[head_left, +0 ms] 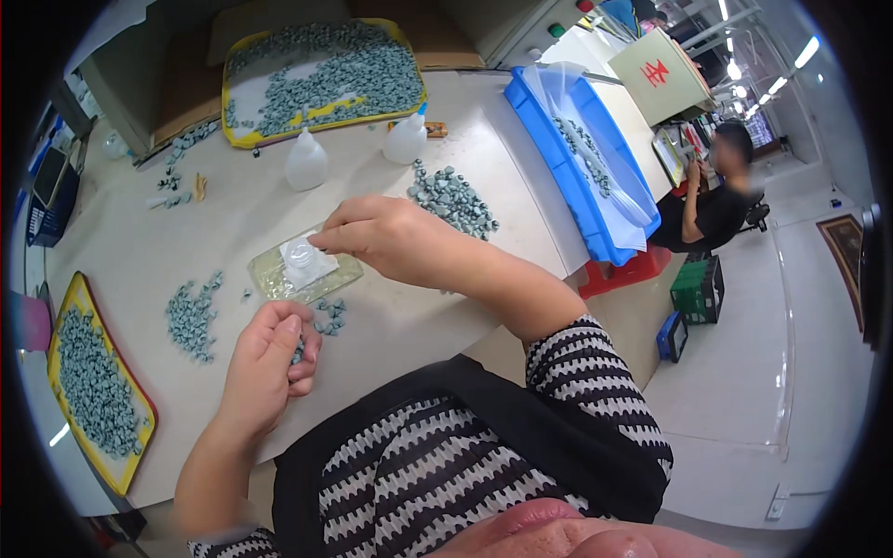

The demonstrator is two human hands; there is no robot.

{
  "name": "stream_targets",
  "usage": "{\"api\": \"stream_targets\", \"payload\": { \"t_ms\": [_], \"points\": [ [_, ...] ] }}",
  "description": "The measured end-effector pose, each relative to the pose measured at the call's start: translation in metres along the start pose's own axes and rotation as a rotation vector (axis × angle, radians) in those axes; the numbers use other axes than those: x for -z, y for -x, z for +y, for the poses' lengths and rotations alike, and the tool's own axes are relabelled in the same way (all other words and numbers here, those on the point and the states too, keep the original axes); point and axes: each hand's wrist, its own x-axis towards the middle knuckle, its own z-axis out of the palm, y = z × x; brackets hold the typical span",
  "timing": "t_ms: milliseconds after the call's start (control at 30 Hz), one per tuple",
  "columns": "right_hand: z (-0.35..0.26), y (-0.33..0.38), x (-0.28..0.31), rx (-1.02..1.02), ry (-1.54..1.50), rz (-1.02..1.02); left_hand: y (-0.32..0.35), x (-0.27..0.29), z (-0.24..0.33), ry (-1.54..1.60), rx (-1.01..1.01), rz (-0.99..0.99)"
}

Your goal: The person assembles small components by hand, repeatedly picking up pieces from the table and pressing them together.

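Observation:
My right hand [381,237] reaches across the table with its fingers pinched at the rim of a small clear round dish [300,253]. Whatever lies between those fingertips is too small to make out. Under the dish is a folded white tissue [316,270], which rests on a clear greenish slab [270,280]. Closer to me, my left hand [265,363] is curled closed around a few small grey-green pieces [298,352]. More such pieces lie loose beside it, in a little cluster [330,316] to its right and a wider heap [193,316] to its left.
Two white squeeze bottles [306,163] stand behind the slab, near a large pile of pieces [454,200]. Yellow-rimmed trays of pieces sit at the back [326,84] and left [98,391]. A blue tray [581,167] holds plastic bags at right; beyond it a person [726,186] sits working.

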Motion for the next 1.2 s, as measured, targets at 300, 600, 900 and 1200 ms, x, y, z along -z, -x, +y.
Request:
{"api": "stream_targets", "payload": {
  "t_ms": [300, 600, 900, 1200],
  "points": [
    [-0.005, 0.002, 0.0, 0.008, -0.039, 0.076, -0.007, 0.002, 0.001, 0.173, -0.089, 0.078],
    [-0.003, 0.0, -0.015, 0.069, -0.019, 0.128, -0.007, 0.01, -0.001, 0.125, -0.183, 0.116],
    [-0.007, -0.021, -0.049, 0.164, 0.213, 0.202, -0.007, 0.056, -0.003, 0.191, -0.157, 0.102],
    [-0.008, -0.03, -0.074, 0.319, 0.344, 0.122, 0.004, 0.073, -0.006, 0.195, -0.166, 0.123]
  ]
}}
